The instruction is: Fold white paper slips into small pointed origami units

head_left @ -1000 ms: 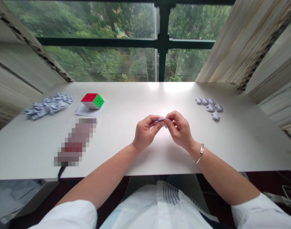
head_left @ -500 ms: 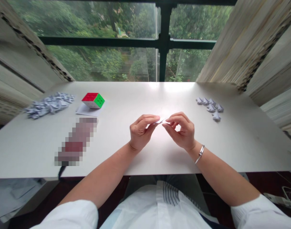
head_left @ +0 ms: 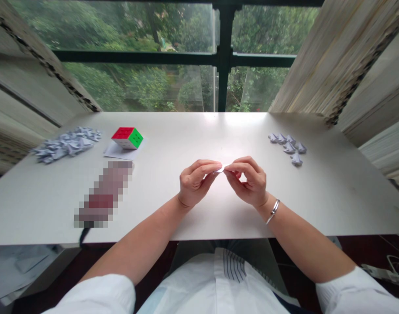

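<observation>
A small piece of white folded paper [head_left: 221,169] is held up over the middle of the desk. My left hand [head_left: 197,179] pinches its left side between thumb and fingers. On the other side, the thumb and forefinger of my right hand [head_left: 248,179] close on the paper's right end. Fingertips cover most of the paper, so its exact shape is hidden. To the right lie several small folded paper pieces [head_left: 289,147] in a loose cluster. A large heap of similar folded pieces [head_left: 68,145] lies at the far left.
A puzzle cube [head_left: 127,138] rests on white paper sheets [head_left: 116,151] at the left of the white desk [head_left: 199,135]. Nearer me lies a blurred-out flat object [head_left: 104,194] with a dark strap. A window stands behind the desk, with curtains at both sides.
My right fingertips have come in against the paper, closing the small gap to my left hand. My left hand has shifted slightly right. The other things have stayed put.
</observation>
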Demonstrator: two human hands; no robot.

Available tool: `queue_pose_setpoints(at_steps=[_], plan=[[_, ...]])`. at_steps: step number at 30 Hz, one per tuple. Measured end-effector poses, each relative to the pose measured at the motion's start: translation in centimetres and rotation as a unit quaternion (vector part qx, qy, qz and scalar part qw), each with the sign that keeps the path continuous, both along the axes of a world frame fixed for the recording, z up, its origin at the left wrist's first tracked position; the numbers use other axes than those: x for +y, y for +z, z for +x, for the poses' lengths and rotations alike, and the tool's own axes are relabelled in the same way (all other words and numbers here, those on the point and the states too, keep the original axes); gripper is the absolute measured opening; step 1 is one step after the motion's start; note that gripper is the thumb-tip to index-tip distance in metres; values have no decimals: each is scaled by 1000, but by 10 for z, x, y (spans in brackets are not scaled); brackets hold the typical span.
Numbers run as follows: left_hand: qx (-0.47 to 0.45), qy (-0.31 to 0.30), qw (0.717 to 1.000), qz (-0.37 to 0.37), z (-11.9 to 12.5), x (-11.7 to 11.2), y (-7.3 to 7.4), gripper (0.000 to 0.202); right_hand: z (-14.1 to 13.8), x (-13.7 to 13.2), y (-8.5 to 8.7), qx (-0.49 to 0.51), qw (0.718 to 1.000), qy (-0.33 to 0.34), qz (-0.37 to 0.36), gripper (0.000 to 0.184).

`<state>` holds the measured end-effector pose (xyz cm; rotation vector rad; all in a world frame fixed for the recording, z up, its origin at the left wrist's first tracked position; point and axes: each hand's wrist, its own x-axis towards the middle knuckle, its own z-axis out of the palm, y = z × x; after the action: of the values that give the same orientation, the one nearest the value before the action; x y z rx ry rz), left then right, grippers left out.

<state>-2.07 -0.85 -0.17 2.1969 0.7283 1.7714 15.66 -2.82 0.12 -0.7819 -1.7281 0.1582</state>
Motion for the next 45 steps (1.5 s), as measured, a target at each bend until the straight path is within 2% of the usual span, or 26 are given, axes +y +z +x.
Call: queue_pose_setpoints(at_steps=[4, 7, 10, 17, 24, 36, 45], plan=[[-4, -2, 1000, 30, -1, 1, -1, 26, -2, 0, 2, -2, 999, -15, 31, 15], [-3, -1, 999, 49, -1, 2, -1, 28, -2, 0, 4, -3, 997, -2, 80, 21], [2, -5, 998, 58, -1, 2, -1, 29, -2, 0, 5, -6, 995, -2, 95, 24], [8, -2, 998, 65, 0, 1, 0, 30, -4, 0, 5, -9, 995, -22, 96, 23], [10, 1, 998, 65, 1, -1, 1, 29, -5, -1, 5, 6, 995, -21, 100, 29], [1, 0, 998, 56, 1, 1, -1, 31, -9, -1, 4, 41, 998, -12, 45, 26], [15, 16, 997, 68, 2, -1, -1, 30, -10, -1, 2, 52, 998, -9, 36, 23]])
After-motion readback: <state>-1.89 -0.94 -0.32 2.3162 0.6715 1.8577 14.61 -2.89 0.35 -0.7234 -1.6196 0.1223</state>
